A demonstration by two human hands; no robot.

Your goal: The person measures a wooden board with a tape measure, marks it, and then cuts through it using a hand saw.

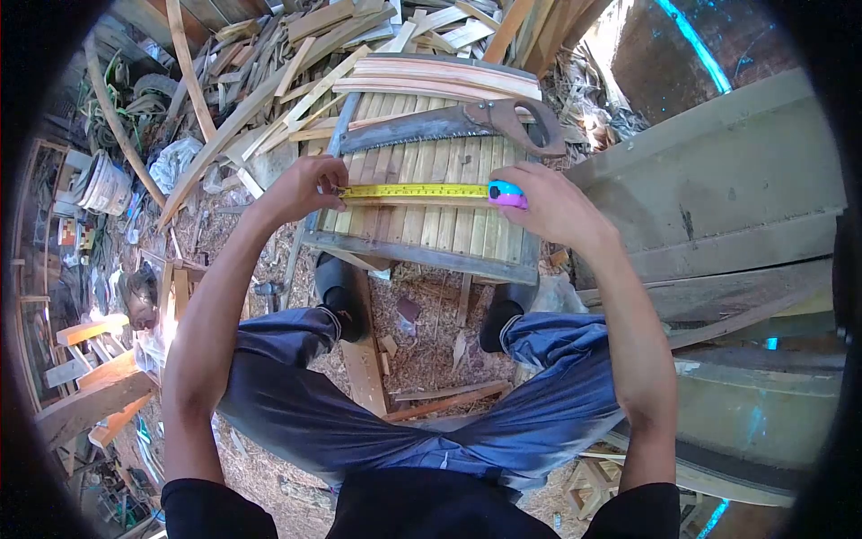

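Note:
A yellow tape blade [417, 190] is stretched level across the slatted wooden table [422, 254]. Its blue and pink case [506, 195] is gripped in my right hand [557, 205], over the table's right part. At the table's left edge, my left hand [303, 189] pinches the blade's free end between closed fingers. A thin wooden strip [413, 202] lies along the near side of the blade. Beyond the tape rests a handsaw [422, 128], its handle to the right and its toothed edge toward me.
Several wood strips [440, 76] lie at the table's far edge, with a heap of offcuts [314, 54] behind. Large grey boards [718, 180] stand at the right. Left are a white bucket [106, 186] and beams [99, 395]. Shavings cover the ground.

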